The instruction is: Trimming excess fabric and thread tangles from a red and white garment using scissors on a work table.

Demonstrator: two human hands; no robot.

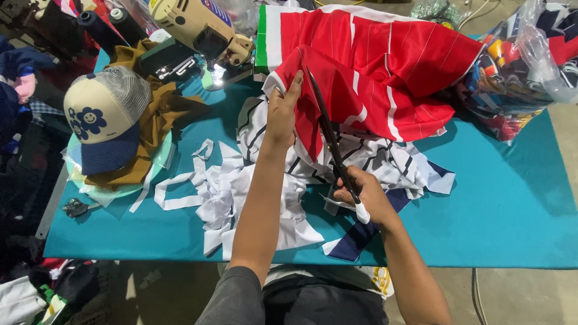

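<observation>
1. The left hand (282,114) lies flat on the red striped fabric (373,72), fingers stretched forward and pressing a fold of it down; it pins the cloth and is not closed around anything.
2. The right hand (366,195) is clenched around the handles of a pair of long black scissors (328,135), one handle wrapped in white tape at the heel of the hand.
3. The scissor blades run forward from the right hand along a fold of the red fabric, their tip just beside the left fingertips; whether the blades are parted cannot be told.
4. The red fabric lies ahead of both hands, spread toward the far right, with a green and white edge at its far left corner.
5. Under and between the hands lies white fabric with black stripes (385,162), and a navy piece (361,235) sticks out beneath the right wrist.
6. Left of the left forearm is a heap of white fabric scraps (223,192) and strips on the teal table (512,210).
7. Farther left sits a cream and navy cap (105,117) with flower faces, resting on brown cloth (162,114).
8. Ahead and left of the left hand stands a beige sewing machine (192,27) with its lamp lit.
9. Far right of the right hand is a clear plastic bag (524,66) of coloured garments.
</observation>
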